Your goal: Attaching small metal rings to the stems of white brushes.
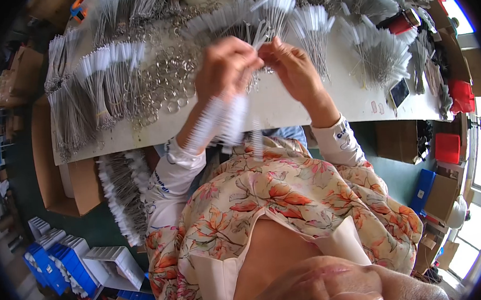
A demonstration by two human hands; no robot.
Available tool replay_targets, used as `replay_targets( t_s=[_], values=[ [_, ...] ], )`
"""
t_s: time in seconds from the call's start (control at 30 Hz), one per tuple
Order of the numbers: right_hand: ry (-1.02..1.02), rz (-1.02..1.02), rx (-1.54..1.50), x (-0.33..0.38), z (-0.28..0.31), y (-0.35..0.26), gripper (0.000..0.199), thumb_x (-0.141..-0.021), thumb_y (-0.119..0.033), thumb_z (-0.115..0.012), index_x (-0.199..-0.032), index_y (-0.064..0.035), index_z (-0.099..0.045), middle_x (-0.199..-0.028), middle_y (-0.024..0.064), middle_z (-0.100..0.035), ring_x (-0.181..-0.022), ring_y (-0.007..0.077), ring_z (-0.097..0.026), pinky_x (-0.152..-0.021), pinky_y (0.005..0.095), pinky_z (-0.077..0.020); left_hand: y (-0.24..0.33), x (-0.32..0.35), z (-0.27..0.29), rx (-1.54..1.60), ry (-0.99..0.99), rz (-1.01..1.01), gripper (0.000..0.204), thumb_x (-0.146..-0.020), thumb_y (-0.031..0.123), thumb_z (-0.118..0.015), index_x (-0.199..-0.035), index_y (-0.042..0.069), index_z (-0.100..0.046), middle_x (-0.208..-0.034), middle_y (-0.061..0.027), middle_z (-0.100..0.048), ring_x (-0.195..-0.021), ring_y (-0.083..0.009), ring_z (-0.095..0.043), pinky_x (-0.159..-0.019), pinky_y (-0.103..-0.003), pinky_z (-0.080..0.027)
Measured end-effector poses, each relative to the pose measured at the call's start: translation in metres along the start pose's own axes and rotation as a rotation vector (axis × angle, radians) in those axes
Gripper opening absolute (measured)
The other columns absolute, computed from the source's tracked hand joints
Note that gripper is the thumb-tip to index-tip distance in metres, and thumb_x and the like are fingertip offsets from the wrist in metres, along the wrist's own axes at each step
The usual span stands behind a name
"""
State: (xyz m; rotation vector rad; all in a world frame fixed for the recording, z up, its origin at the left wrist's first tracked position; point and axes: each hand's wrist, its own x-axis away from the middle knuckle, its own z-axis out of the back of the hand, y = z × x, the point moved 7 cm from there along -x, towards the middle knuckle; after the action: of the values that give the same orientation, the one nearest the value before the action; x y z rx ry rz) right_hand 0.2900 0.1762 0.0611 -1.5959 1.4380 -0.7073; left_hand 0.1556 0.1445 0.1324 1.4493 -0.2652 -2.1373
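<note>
Above the near part of the white table point(343, 101), my two hands meet at the fingertips. My left hand point(218, 68) is closed around several thin wire brushes, and their white bristle ends point(230, 120) hang down below it, smeared by motion. My right hand point(296, 71) pinches with thumb and fingers close against the left; what it grips is too small to make out. A spread of loose metal rings point(171, 79) lies to the left of my hands. Just beyond my hands, bundles of white-bristled wire brushes point(272, 5) lie on the table.
More brush bundles point(104, 76) fill the table's left side, and others point(381, 53) the right. A phone point(399, 92) lies near the right front edge, with a dark red cup point(402, 23) beyond it. Cardboard boxes point(81, 189) and blue and white bins point(73, 265) stand at lower left.
</note>
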Motion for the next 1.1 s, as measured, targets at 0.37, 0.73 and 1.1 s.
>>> replay_targets(
  t_s=[0.37,0.73,1.1],
  values=[
    [-0.289,-0.276,1.245,0.04,0.009,-0.043,0.023,-0.088,-0.022,-0.056,-0.075,-0.0034,-0.059,-0.064,-0.0003,-0.054,-0.06,0.0137,-0.055,-0.057,0.027,-0.044,0.009,0.103,-0.044,0.196,-0.149,0.159,0.026,-0.074,0.004,-0.069,-0.099,0.005,-0.062,-0.093,-0.0101,-0.057,-0.078,-0.0198,-0.059,-0.066,-0.031,-0.049],
    [-0.482,-0.664,0.87,0.077,-0.019,0.047,0.014,-0.084,-0.012,-0.06,-0.087,0.0014,-0.063,-0.073,0.0049,-0.064,-0.061,0.0101,-0.059,-0.054,0.0262,-0.0453,0.003,0.129,-0.014,0.251,-0.089,0.336,0.021,-0.072,0.004,-0.068,-0.092,0.005,-0.06,-0.088,-0.0083,-0.06,-0.077,-0.0253,-0.061,-0.065,-0.034,-0.051],
    [-0.508,-0.032,1.88,0.055,0.008,0.035,0.012,-0.085,-0.016,-0.057,-0.084,-0.006,-0.063,-0.072,0.0069,-0.062,-0.062,0.0244,-0.061,-0.056,0.0351,-0.0466,-0.085,0.111,0.041,-0.613,-0.342,0.318,0.014,-0.073,0.018,-0.07,-0.078,0.009,-0.061,-0.075,-0.0005,-0.06,-0.07,-0.0193,-0.054,-0.067,-0.033,-0.04]
  ],
)
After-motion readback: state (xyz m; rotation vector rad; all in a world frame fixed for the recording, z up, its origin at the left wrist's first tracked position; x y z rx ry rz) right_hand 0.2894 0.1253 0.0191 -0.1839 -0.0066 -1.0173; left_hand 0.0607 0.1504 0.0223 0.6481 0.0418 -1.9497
